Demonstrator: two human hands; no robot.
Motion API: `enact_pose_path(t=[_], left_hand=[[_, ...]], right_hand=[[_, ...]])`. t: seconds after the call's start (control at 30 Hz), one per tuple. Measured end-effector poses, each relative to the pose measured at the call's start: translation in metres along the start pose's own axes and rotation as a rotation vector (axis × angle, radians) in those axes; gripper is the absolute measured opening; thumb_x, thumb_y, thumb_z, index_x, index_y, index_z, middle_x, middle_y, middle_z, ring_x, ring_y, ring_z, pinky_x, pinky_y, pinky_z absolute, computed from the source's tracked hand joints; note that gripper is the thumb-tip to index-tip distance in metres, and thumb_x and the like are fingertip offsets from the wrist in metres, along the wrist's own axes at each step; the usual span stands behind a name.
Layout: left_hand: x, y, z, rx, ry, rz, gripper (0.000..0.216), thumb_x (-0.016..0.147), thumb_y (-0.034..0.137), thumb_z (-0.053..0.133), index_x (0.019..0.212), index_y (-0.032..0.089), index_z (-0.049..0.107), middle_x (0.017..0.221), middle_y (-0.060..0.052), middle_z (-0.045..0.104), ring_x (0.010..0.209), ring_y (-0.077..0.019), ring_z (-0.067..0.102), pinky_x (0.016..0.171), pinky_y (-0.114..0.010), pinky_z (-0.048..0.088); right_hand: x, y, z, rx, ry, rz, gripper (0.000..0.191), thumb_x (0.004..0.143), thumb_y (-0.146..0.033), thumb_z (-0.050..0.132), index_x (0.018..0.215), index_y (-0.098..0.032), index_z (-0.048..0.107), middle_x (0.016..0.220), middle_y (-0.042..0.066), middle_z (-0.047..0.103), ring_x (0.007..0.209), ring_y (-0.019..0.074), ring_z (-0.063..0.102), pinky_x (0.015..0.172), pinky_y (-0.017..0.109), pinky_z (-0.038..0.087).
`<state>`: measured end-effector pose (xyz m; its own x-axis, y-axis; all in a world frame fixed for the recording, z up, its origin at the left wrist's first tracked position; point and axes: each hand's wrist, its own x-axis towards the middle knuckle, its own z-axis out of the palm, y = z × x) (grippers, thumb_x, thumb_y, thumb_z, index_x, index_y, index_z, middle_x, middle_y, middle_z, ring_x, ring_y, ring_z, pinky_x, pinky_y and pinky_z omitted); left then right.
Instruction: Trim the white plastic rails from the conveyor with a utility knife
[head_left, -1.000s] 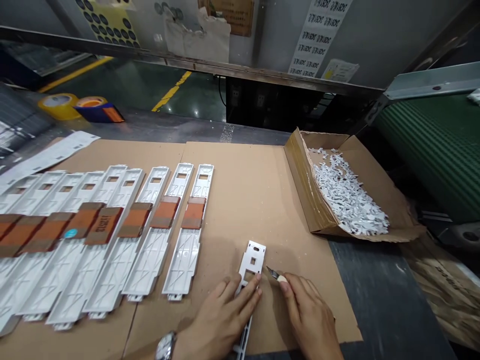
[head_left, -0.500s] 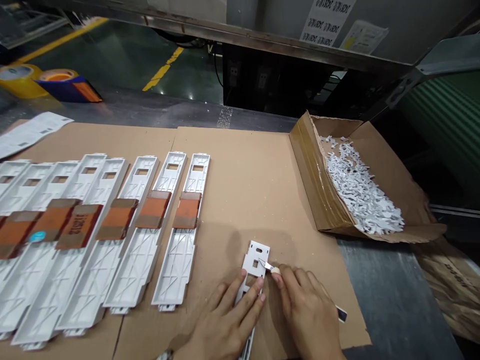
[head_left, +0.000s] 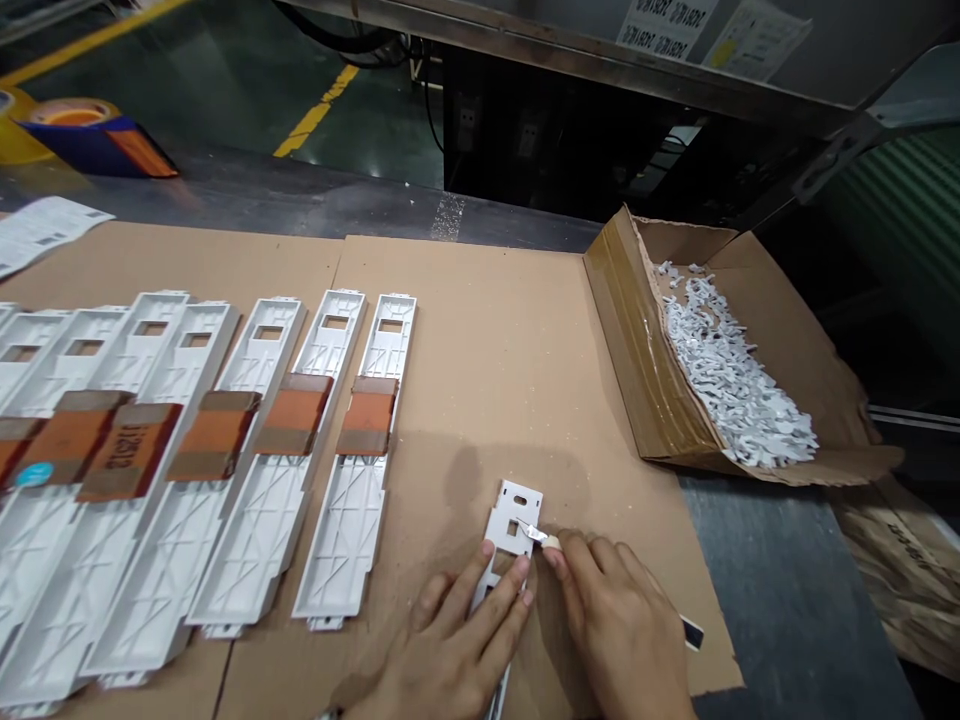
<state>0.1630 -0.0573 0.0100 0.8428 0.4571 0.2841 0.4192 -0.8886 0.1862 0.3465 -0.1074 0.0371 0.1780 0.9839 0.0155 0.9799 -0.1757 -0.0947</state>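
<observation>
My left hand [head_left: 454, 640] lies on a narrow white plastic strip [head_left: 517, 505], its fingers outstretched and pressing the strip against the cardboard. The strip's upper end shows beyond the fingertips, with a slot and a square hole; much of the rest is under the hand. My right hand [head_left: 622, 620] pinches a small knife [head_left: 534, 534] with a thin metal blade and pale front. The blade tip is at the square hole's right edge; whether it touches is too small to tell. A dark, light-edged end [head_left: 691, 632] sticks out beside the right hand; I cannot tell if it belongs to the knife.
Several white plastic trays [head_left: 330, 550] lie side by side at left, orange-brown blocks [head_left: 367, 415] across them. A cardboard box [head_left: 619, 320] at right holds white scraps [head_left: 739, 375]. Tape rolls [head_left: 75, 112] and printed paper [head_left: 49, 230] are back left. Brown cardboard [head_left: 487, 350] covers the tabletop.
The camera view has shifted slightly, so the trays sit further left and the box slightly further right. Both hands, the strip and the knife hold nearly the same pose.
</observation>
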Motion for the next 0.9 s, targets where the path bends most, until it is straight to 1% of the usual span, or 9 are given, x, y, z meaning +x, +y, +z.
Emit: enact_pose_path(t=[0.1, 0.27, 0.43, 0.53, 0.6, 0.7, 0.77, 0.83, 0.9], left_hand=[[-0.001, 0.0, 0.002, 0.0, 0.023, 0.0, 0.037, 0.086, 0.027, 0.043, 0.12, 0.025, 0.057, 0.152, 0.004, 0.022, 0.126, -0.0239, 0.034, 0.086, -0.034, 0.027], [-0.002, 0.001, 0.003, 0.013, 0.001, 0.027, 0.038, 0.087, 0.028, 0.043, 0.121, 0.023, 0.057, 0.151, 0.002, 0.023, 0.125, -0.0254, 0.034, 0.084, -0.034, 0.027], [-0.002, 0.001, 0.004, -0.008, 0.043, 0.011, 0.037, 0.087, 0.026, 0.041, 0.12, 0.023, 0.058, 0.15, 0.003, 0.027, 0.123, -0.0254, 0.037, 0.083, -0.034, 0.028], [-0.001, 0.001, 0.003, 0.009, 0.018, 0.018, 0.037, 0.087, 0.027, 0.042, 0.12, 0.024, 0.058, 0.15, 0.004, 0.027, 0.122, -0.0242, 0.038, 0.083, -0.033, 0.029], [-0.001, 0.001, 0.002, 0.009, 0.032, 0.012, 0.037, 0.087, 0.027, 0.041, 0.121, 0.024, 0.057, 0.149, 0.004, 0.028, 0.123, -0.0247, 0.037, 0.083, -0.034, 0.029], [-0.001, 0.001, 0.002, 0.016, 0.015, 0.016, 0.038, 0.087, 0.027, 0.04, 0.123, 0.025, 0.056, 0.149, 0.004, 0.03, 0.124, -0.0251, 0.036, 0.084, -0.033, 0.029], [-0.001, 0.0, 0.003, 0.024, -0.009, 0.041, 0.04, 0.087, 0.026, 0.041, 0.124, 0.023, 0.055, 0.148, 0.002, 0.032, 0.124, -0.0261, 0.036, 0.082, -0.032, 0.031], [-0.001, -0.002, 0.004, 0.015, 0.018, 0.061, 0.04, 0.086, 0.025, 0.04, 0.123, 0.022, 0.055, 0.146, 0.0, 0.036, 0.125, -0.0284, 0.036, 0.077, -0.031, 0.033], [0.0, -0.006, 0.003, -0.021, 0.054, 0.08, 0.04, 0.085, 0.03, 0.042, 0.124, 0.026, 0.054, 0.142, -0.002, 0.041, 0.125, -0.0308, 0.035, 0.076, -0.031, 0.034]], right_hand=[[0.001, -0.001, -0.001, -0.023, 0.024, -0.003, 0.027, 0.096, -0.033, 0.036, 0.084, -0.024, 0.059, 0.071, 0.002, 0.056, 0.069, 0.02, 0.05, 0.066, 0.031, 0.029], [0.003, -0.005, -0.004, -0.095, 0.103, -0.032, 0.038, 0.098, -0.035, 0.028, 0.08, -0.023, 0.06, 0.066, 0.002, 0.055, 0.063, 0.0198, 0.05, 0.064, 0.031, 0.029], [0.007, -0.008, -0.007, -0.145, 0.129, -0.038, 0.042, 0.098, -0.034, 0.026, 0.078, -0.023, 0.061, 0.064, 0.002, 0.055, 0.061, 0.0205, 0.051, 0.062, 0.031, 0.029], [0.006, -0.007, -0.007, -0.112, 0.122, -0.019, 0.042, 0.098, -0.035, 0.026, 0.076, -0.023, 0.06, 0.063, 0.001, 0.055, 0.061, 0.0196, 0.053, 0.061, 0.031, 0.03], [0.004, -0.005, -0.007, -0.07, 0.116, -0.001, 0.041, 0.098, -0.037, 0.028, 0.075, -0.023, 0.059, 0.063, 0.0, 0.056, 0.061, 0.0184, 0.054, 0.06, 0.03, 0.031], [0.001, -0.001, -0.01, -0.003, 0.093, 0.011, 0.034, 0.097, -0.038, 0.032, 0.081, -0.024, 0.058, 0.067, -0.001, 0.059, 0.063, 0.0171, 0.056, 0.059, 0.028, 0.033], [-0.001, 0.001, -0.012, 0.032, 0.08, 0.012, 0.031, 0.097, -0.039, 0.033, 0.087, -0.025, 0.058, 0.071, -0.002, 0.061, 0.065, 0.0167, 0.058, 0.059, 0.027, 0.035], [-0.001, 0.005, -0.013, 0.067, 0.091, 0.03, 0.03, 0.097, -0.039, 0.032, 0.09, -0.025, 0.058, 0.072, -0.002, 0.063, 0.066, 0.0161, 0.06, 0.058, 0.026, 0.038], [-0.002, 0.01, -0.014, 0.122, 0.109, 0.049, 0.031, 0.097, -0.039, 0.031, 0.091, -0.025, 0.058, 0.075, -0.003, 0.065, 0.068, 0.015, 0.062, 0.057, 0.025, 0.041]])
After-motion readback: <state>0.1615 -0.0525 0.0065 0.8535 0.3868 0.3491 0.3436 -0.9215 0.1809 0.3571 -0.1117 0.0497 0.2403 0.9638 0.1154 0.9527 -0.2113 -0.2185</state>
